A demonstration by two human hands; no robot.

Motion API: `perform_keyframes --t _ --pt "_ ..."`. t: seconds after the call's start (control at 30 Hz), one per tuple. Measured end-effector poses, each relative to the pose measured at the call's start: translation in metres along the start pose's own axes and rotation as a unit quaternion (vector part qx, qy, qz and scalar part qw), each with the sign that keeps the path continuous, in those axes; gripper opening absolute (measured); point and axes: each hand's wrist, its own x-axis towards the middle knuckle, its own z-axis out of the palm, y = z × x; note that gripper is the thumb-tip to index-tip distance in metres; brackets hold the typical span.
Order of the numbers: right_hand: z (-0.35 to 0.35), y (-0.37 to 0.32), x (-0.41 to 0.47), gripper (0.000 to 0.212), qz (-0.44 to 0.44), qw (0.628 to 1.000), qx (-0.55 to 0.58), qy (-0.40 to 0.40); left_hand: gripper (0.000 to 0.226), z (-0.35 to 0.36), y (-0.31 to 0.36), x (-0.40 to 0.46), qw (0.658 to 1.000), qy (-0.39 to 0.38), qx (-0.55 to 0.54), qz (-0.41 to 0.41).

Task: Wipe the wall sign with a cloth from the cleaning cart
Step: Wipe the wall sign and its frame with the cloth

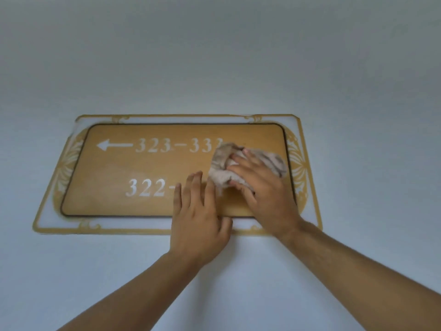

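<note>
A gold wall sign with white room numbers and an arrow hangs on the pale wall, framed by an ornate gold border. My right hand presses a crumpled beige cloth against the sign's right half, covering the end of the top number. My left hand lies flat with fingers together on the sign's lower middle, hiding part of the bottom number. It holds nothing.
Plain white wall surrounds the sign on all sides. The cleaning cart is out of view.
</note>
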Motion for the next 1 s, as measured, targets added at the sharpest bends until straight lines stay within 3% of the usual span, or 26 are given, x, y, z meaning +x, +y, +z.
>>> perform_keyframes --t 0.1,0.17,0.3,0.37,0.47,0.7,1.0 --pt "0.01 0.026 0.043 0.034 0.025 0.997 -0.061 0.026 0.083 -0.002 -0.023 0.035 0.998 0.006 0.046 0.047" --pt "0.011 0.046 0.072 0.034 0.088 0.994 -0.062 0.03 0.082 -0.002 -0.04 0.056 0.996 0.008 0.067 0.059" --pt "0.012 0.082 0.113 0.029 0.212 0.974 -0.041 0.061 0.085 0.001 -0.074 0.085 0.998 -0.001 0.059 0.017" --pt "0.022 0.091 0.12 0.031 0.234 0.97 -0.037 0.063 0.085 0.008 -0.084 0.092 0.999 0.009 0.031 -0.009" --pt "0.034 0.098 0.126 0.035 0.225 0.969 -0.087 0.056 0.084 0.016 -0.087 0.094 0.999 0.03 0.018 -0.015" --pt "0.036 0.102 0.126 0.043 0.183 0.981 -0.064 0.032 0.08 0.015 -0.087 0.093 0.998 0.051 0.019 -0.019" --pt "0.039 0.091 0.118 0.063 0.145 0.986 -0.054 -0.065 0.076 0.012 -0.085 0.085 0.999 0.038 0.007 -0.022"
